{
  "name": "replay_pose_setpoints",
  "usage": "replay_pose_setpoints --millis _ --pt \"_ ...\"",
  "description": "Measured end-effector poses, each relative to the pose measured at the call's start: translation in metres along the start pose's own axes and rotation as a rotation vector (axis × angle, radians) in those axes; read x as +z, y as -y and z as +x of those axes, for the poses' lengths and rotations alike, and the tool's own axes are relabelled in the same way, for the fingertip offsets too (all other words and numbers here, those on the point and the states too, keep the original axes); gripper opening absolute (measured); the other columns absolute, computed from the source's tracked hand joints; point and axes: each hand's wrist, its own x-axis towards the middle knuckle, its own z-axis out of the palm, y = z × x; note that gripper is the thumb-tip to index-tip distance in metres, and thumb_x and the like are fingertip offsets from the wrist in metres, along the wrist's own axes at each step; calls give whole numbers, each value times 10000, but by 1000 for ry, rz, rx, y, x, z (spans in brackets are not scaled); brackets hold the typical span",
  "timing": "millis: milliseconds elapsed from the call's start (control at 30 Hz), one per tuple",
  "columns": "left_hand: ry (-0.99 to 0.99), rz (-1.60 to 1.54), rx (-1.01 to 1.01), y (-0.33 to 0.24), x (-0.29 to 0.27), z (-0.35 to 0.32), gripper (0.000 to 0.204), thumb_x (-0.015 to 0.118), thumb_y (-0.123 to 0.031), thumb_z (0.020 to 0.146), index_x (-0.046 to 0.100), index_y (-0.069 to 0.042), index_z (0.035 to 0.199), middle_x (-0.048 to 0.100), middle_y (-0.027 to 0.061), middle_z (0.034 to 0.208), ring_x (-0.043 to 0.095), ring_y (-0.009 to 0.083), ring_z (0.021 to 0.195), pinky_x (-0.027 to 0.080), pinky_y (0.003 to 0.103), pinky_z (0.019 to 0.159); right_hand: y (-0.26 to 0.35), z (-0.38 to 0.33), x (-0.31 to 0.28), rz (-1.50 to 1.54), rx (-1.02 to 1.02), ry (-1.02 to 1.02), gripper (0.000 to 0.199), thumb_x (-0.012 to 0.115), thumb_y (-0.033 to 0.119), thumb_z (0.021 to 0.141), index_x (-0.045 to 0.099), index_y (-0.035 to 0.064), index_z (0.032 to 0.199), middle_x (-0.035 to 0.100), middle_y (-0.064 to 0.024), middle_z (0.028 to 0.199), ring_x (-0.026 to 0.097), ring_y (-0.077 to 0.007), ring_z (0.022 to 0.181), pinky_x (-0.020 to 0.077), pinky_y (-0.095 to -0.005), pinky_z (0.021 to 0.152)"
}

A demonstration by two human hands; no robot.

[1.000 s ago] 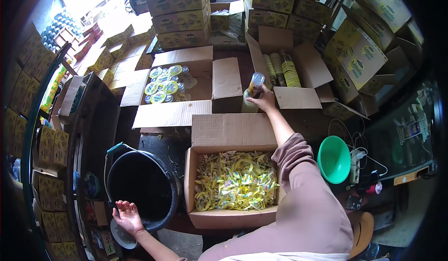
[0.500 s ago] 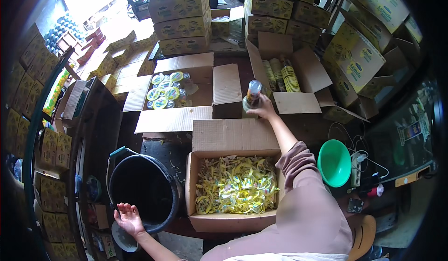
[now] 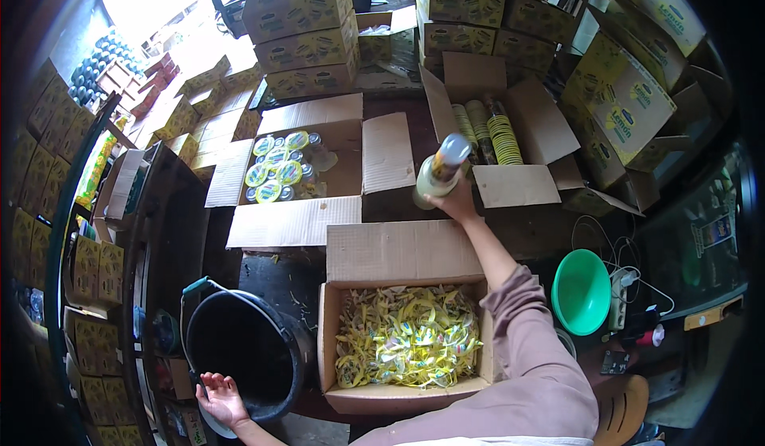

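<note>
Right hand: closed around a pale bottle, just beyond the raised carton flap — blur obscures the bottle's upper end; the far-side grip is hidden. Left hand: half-open, palm up, empty, at the black bucket — contact indeterminable.

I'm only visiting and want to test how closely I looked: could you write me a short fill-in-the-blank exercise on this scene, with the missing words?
1. A clear-topped container is gripped by the person's ____ hand.
2. In the picture, the black bucket stands to the ____ of the box full of scraps.
3. Those scraps are mostly ____ in colour.
4. The round bowl is ____ in colour.

Missing words: right; left; yellow; green.
</note>
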Motion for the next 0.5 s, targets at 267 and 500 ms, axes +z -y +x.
replay_pose_setpoints --millis 267,500 --pt "-58 46 38 -7 -15 -1 272 517 -272 846 564 -51 996 605 41 960 566 160 883 447 330 733 53 89 -113 248 -222 -120 551 758 174 573 505 -24 1021 586 -117 946 585 -189 865 470 -326 787" --pt "233 -205 -114 3 22 1 318 485 -245 828 543 9 1011 564 119 1019 516 262 962 385 454 858 -89 176 -150 -106 348 -305 719 772 464 519 556 -5 1019 608 -133 997 603 -207 882 484 -328 777"
